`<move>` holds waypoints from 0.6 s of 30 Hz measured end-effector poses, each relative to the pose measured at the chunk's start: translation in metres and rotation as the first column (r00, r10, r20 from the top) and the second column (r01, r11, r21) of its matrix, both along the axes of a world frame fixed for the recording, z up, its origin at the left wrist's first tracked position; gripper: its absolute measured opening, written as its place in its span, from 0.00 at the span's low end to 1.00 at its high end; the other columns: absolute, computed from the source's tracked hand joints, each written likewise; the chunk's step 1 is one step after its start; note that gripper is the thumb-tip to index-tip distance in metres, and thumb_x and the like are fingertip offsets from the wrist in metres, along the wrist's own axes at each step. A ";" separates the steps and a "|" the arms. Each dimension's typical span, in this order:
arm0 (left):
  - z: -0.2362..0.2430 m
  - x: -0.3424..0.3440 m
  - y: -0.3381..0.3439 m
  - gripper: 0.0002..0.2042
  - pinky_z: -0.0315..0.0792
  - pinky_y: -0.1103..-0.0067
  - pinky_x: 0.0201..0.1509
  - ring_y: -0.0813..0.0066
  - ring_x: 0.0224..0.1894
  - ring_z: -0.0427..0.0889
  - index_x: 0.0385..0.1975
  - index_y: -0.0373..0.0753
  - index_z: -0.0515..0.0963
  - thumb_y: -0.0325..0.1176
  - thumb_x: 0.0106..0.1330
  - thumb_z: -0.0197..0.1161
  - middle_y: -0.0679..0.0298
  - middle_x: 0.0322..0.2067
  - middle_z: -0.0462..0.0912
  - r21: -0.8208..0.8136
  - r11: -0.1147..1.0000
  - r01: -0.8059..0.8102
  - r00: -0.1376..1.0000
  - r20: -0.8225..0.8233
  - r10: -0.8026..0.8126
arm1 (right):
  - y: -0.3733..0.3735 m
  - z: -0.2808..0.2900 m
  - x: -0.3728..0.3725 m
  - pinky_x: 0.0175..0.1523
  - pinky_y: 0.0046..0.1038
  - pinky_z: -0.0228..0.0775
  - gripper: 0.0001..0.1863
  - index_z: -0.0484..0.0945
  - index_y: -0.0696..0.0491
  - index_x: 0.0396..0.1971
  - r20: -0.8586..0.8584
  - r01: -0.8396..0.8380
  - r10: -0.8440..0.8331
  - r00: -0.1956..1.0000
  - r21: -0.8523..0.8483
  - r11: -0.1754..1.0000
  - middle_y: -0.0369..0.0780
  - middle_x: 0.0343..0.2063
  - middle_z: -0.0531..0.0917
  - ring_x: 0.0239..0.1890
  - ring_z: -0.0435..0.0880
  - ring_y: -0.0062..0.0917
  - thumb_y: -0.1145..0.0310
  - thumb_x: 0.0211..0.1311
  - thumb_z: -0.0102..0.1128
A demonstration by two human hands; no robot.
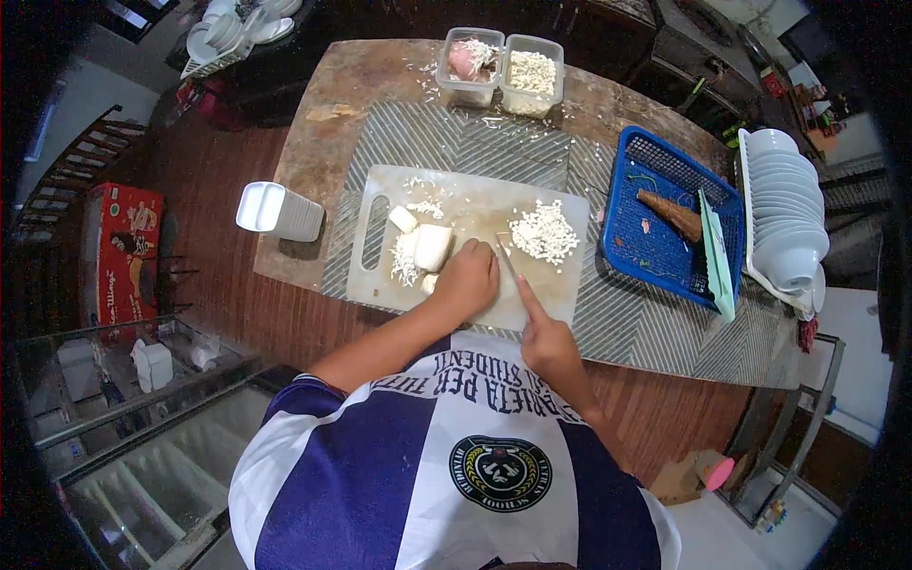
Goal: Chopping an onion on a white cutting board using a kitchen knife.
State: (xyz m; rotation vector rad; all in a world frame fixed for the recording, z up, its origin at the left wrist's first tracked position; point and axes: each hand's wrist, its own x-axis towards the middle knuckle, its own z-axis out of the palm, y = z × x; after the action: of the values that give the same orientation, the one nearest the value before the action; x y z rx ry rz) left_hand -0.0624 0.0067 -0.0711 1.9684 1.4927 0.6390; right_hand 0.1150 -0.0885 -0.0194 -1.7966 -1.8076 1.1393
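Note:
A white cutting board lies on a striped mat. My left hand rests on it with curled fingers, just right of white blocks of food; whatever is under the fingertips is hidden. My right hand grips a knife, whose blade points away from me, beside the left fingertips. A heap of small white diced pieces sits at the board's right, and white shreds lie around the blocks.
The wooden table carries two plastic tubs at the back, stacked white containers at left, a blue basket with a brown item and a mint-green sheet, and a rack of white dishes at right. A glass case stands lower left.

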 end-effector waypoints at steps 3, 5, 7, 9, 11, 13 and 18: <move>-0.007 -0.003 0.000 0.08 0.77 0.54 0.40 0.39 0.36 0.81 0.35 0.31 0.74 0.30 0.69 0.59 0.44 0.37 0.77 0.070 0.997 0.027 1.000 0.008 -0.027 | 0.000 0.004 0.001 0.35 0.54 0.74 0.43 0.53 0.34 0.79 0.049 -0.048 0.050 0.998 -0.047 0.998 0.57 0.18 0.79 0.24 0.82 0.56 0.76 0.65 0.50; -0.001 -0.002 0.000 0.08 0.77 0.54 0.40 0.40 0.36 0.81 0.35 0.31 0.74 0.30 0.69 0.59 0.44 0.37 0.77 0.049 0.998 0.026 1.000 0.000 -0.026 | 0.001 0.006 0.001 0.35 0.54 0.74 0.43 0.53 0.34 0.79 0.040 -0.046 0.048 0.998 -0.059 0.997 0.57 0.18 0.79 0.24 0.82 0.56 0.76 0.65 0.50; 0.001 -0.001 0.000 0.08 0.77 0.54 0.40 0.40 0.36 0.81 0.35 0.31 0.74 0.30 0.69 0.59 0.44 0.37 0.77 0.028 0.999 0.023 1.000 -0.006 -0.023 | 0.002 0.006 0.002 0.35 0.54 0.74 0.43 0.52 0.34 0.79 0.033 -0.046 0.048 0.998 -0.072 0.996 0.58 0.19 0.79 0.24 0.82 0.56 0.76 0.64 0.50; 0.000 -0.002 0.001 0.08 0.76 0.54 0.40 0.40 0.36 0.81 0.35 0.31 0.74 0.30 0.70 0.59 0.44 0.37 0.77 0.011 1.000 0.027 1.000 -0.010 -0.027 | 0.002 0.007 0.002 0.36 0.55 0.75 0.43 0.53 0.33 0.79 0.046 -0.040 0.046 0.998 -0.109 0.993 0.58 0.19 0.80 0.24 0.82 0.56 0.76 0.64 0.50; -0.001 -0.002 0.001 0.08 0.76 0.54 0.40 0.39 0.36 0.81 0.35 0.31 0.74 0.30 0.70 0.59 0.43 0.37 0.77 0.011 1.000 0.025 1.000 -0.013 -0.025 | 0.002 0.005 0.002 0.36 0.55 0.75 0.43 0.52 0.33 0.79 0.041 -0.048 0.053 0.998 -0.096 0.994 0.58 0.20 0.80 0.25 0.82 0.57 0.75 0.64 0.50; -0.003 -0.003 0.001 0.08 0.76 0.54 0.40 0.39 0.36 0.81 0.35 0.31 0.74 0.30 0.70 0.59 0.43 0.37 0.77 0.010 1.000 0.023 1.000 -0.016 -0.023 | 0.002 0.003 0.003 0.37 0.55 0.76 0.43 0.52 0.32 0.79 0.037 -0.056 0.059 0.998 -0.085 0.995 0.59 0.20 0.80 0.25 0.83 0.57 0.75 0.64 0.50; 0.001 -0.002 0.000 0.08 0.77 0.53 0.39 0.38 0.34 0.81 0.34 0.31 0.74 0.30 0.70 0.58 0.42 0.36 0.78 0.054 0.998 0.023 1.000 0.001 -0.023 | 0.006 0.002 0.002 0.39 0.54 0.76 0.44 0.51 0.28 0.78 0.058 -0.063 0.073 0.996 -0.156 0.986 0.59 0.21 0.81 0.27 0.84 0.56 0.74 0.65 0.50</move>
State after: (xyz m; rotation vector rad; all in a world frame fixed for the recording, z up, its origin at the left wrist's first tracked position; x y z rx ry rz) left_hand -0.0646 0.0069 -0.0702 2.0224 1.4639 0.6780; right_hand 0.1172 -0.0827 -0.0170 -1.8897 -1.8766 1.2939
